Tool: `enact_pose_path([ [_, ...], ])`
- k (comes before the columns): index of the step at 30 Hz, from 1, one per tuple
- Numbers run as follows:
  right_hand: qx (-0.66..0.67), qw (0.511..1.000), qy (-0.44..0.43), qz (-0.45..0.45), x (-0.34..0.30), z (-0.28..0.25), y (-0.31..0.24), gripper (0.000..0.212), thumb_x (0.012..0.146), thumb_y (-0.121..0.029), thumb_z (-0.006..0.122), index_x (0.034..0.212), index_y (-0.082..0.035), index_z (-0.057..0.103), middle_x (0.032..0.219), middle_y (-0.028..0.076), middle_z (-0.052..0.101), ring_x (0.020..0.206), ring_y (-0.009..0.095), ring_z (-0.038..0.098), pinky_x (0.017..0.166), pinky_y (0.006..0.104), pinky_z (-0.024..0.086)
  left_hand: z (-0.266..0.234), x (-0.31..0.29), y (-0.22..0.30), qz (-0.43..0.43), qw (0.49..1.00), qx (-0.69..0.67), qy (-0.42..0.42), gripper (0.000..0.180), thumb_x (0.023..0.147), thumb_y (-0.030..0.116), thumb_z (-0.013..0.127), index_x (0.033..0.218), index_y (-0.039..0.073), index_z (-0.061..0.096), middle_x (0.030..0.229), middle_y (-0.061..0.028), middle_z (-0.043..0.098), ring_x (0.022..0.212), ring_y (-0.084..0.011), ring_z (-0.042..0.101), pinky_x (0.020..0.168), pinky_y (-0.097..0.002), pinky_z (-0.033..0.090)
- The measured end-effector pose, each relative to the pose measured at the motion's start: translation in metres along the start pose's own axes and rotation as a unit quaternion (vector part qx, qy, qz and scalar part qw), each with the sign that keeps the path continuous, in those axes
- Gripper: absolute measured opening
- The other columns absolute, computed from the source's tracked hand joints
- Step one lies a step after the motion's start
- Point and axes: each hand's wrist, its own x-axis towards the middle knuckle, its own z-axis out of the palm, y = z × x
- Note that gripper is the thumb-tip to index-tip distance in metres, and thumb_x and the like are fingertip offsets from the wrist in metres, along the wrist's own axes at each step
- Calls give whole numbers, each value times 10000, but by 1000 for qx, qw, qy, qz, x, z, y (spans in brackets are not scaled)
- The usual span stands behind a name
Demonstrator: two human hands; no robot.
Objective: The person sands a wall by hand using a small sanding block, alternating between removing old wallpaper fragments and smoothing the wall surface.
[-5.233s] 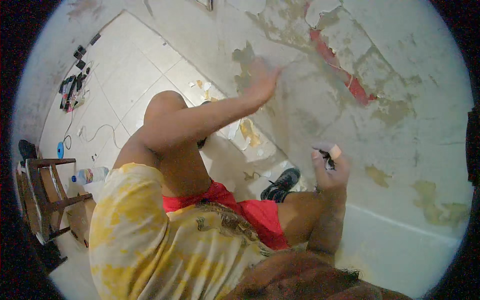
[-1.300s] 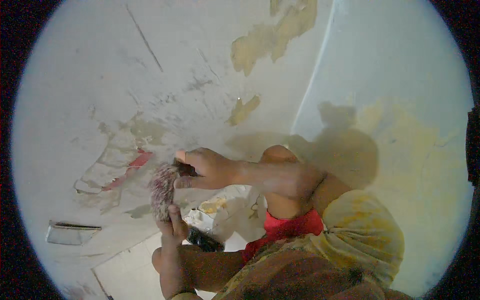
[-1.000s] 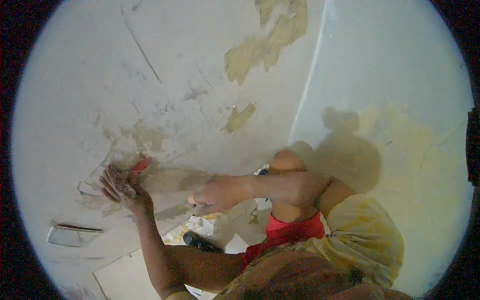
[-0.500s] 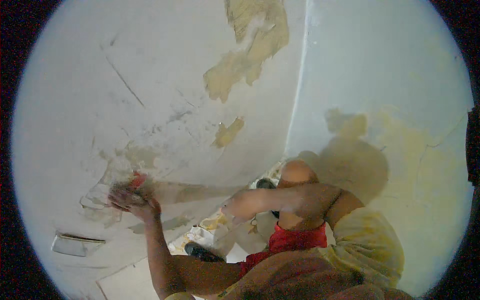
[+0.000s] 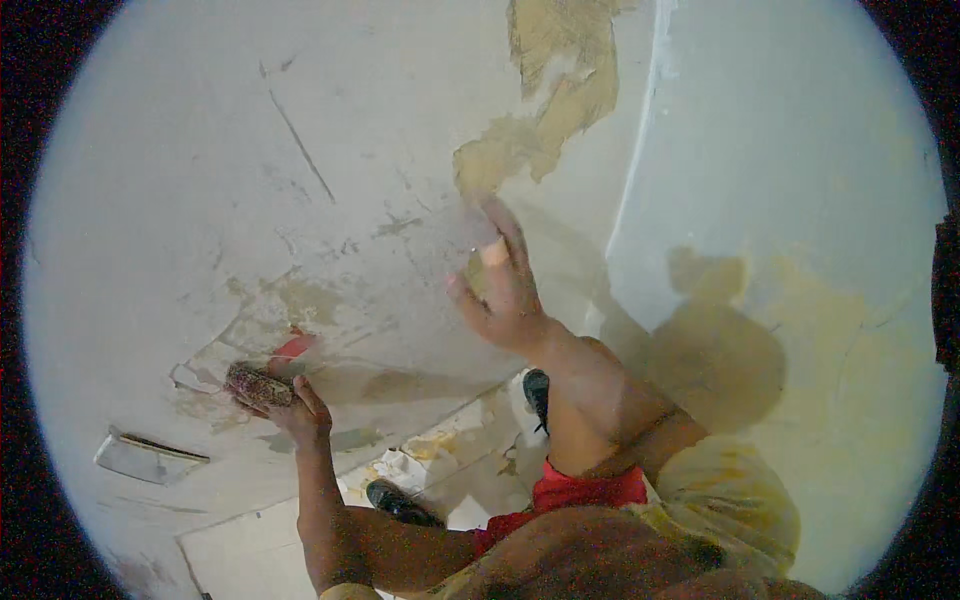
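Note:
My left hand (image 5: 296, 412) is closed around a dark brown, rough speckled block (image 5: 258, 385), held against or close to the damaged wall. Just above that block is a red piece (image 5: 293, 347); I cannot tell whether it is in the hand or part of the wall. My right hand (image 5: 510, 305) reaches up in front of the wall, thumb and fingers apart, beside a bare tan patch. Its fingertips are slightly smeared by motion, with a faint grey blur next to them. No held object shows clearly there.
A large peeled tan area (image 5: 540, 100) marks the upper wall. A recessed wall box (image 5: 150, 458) sits at lower left. On the floor lie white and yellowish flakes (image 5: 405, 465) near my dark shoes (image 5: 400, 503). The wall corner (image 5: 640, 150) runs down on the right.
My right hand has risen from beside my knee up to the wall. The left hand stays low with the block, now less blurred. The whole view has shifted a little.

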Motion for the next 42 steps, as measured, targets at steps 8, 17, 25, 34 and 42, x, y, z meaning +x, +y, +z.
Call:
enact_pose_path([
  [8,-93,993,10,67,15,40,-1,818,884,-316,575,1472,24,118,1518,316,51,1408,492,50,1102,622,56,-14,30,-80,-3,988,156,-5,744,973,500,382,1451,-36,186,1548,-217,141,1439,-365,84,1155,-500,-17],
  [17,-82,993,-31,75,10,50,-17,865,866,-312,584,1490,10,79,1523,319,-35,1399,524,-37,1083,653,-16,-19,11,-23,-30,999,-28,-25,798,966,502,345,1464,-77,114,1543,-278,70,1444,-400,-9,1146,-502,-61],
  [25,-68,993,-25,94,12,49,-27,859,854,-320,592,1499,-20,112,1522,318,-27,1401,521,-34,1087,655,-20,-31,36,-42,-114,990,-65,51,874,944,526,467,1505,26,21,1579,-165,-11,1460,-297,3,1173,-417,14],
  [34,-62,989,-106,82,7,34,-25,833,865,-254,602,1490,5,117,1512,322,-64,1399,504,-51,1102,608,9,-44,36,-15,-195,967,-164,-24,893,932,605,387,1506,32,14,1585,-141,-22,1460,-301,-1,1168,-439,3],
  [42,-24,986,-148,69,4,41,-39,805,843,-238,638,1482,-22,199,1524,305,-74,1401,515,-54,1095,629,23,-25,24,-15,-140,990,-22,23,963,927,668,272,1472,-38,-91,1551,-237,-108,1444,-359,-83,1158,-443,-16],
])
